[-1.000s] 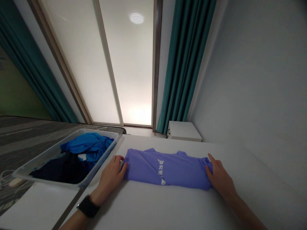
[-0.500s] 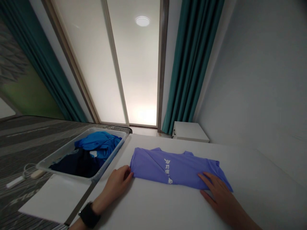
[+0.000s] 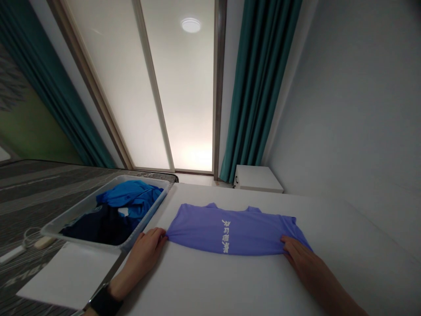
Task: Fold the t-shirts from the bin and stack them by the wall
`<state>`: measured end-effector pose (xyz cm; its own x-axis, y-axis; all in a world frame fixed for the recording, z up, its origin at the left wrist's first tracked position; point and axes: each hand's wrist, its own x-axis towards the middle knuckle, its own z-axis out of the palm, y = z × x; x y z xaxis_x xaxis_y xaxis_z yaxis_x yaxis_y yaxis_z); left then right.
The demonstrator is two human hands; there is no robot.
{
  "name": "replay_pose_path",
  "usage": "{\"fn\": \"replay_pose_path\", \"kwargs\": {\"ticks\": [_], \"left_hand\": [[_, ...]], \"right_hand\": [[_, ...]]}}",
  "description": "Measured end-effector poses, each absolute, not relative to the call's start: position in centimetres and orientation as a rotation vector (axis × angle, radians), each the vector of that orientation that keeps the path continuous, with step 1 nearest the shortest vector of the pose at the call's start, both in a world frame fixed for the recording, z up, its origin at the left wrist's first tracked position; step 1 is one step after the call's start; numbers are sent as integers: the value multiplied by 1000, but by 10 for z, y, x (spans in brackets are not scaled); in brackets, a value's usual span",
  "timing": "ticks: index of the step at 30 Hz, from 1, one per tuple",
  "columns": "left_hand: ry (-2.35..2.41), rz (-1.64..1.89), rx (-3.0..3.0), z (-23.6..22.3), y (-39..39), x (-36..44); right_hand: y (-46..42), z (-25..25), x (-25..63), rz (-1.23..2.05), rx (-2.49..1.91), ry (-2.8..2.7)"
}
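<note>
While purple T-shirt (image 3: pixel 226 232) lies flat on white tabletop (image 3: pixel 329 228), left hand (image 3: pixel 141 263) curls fingers (image 3: pixel 158 237) on shirt's side edge, right hand (image 3: pixel 301 259) rests on bottom edge. Cannot tell if either pinches. Tub (image 3: pixel 148 215) of blue clothes (image 3: pixel 130 195) sits just beside left hand.

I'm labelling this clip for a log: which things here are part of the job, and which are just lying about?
Part of the job: purple T-shirt, left hand, right hand, white table.
Just lying about: plastic tub, blue garment, navy garment, white cabinet, cable.
</note>
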<state>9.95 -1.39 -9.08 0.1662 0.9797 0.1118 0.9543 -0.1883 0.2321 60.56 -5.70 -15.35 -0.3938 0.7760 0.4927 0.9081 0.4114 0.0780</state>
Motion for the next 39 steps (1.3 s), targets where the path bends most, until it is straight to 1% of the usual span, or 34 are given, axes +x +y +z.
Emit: {"fn": "replay_pose_path", "kwargs": {"ticks": [5,8,11,13,16,20,22,27,31,34,39], "left_hand": [[1897,284,2334,-80,-18,109],[1925,351,2311,-76,-5,119],[2007,456,2287,-77,24,131],[2053,464,2284,-79,47,139],[2058,369,2221,-81,76,147],[1917,373,2195,-82,91,150],[1847,473,2152,-82,90,150],[1744,883,1957,-82,88,155],[1826,977,1941,-81,97,161],[1944,868,1982,-82,106,166],[2146,422,2082,-82,111,172]], "right_hand": [[-66,-128,594,-387,-1503,-2313],[-59,-106,584,-308,-1591,-2331],[-35,-94,576,-339,-1660,-2239],[-16,-93,574,-391,-1733,-2163],[5,-99,576,-449,-1873,-2088],[15,-110,586,-361,-2062,-2095],[16,-112,590,-310,-2099,-2095],[20,-101,594,-219,-2168,-2011],[33,-89,593,-137,-2269,-1918],[43,-89,591,-142,-2286,-1930],[53,-91,590,-160,-2291,-1964]]}}
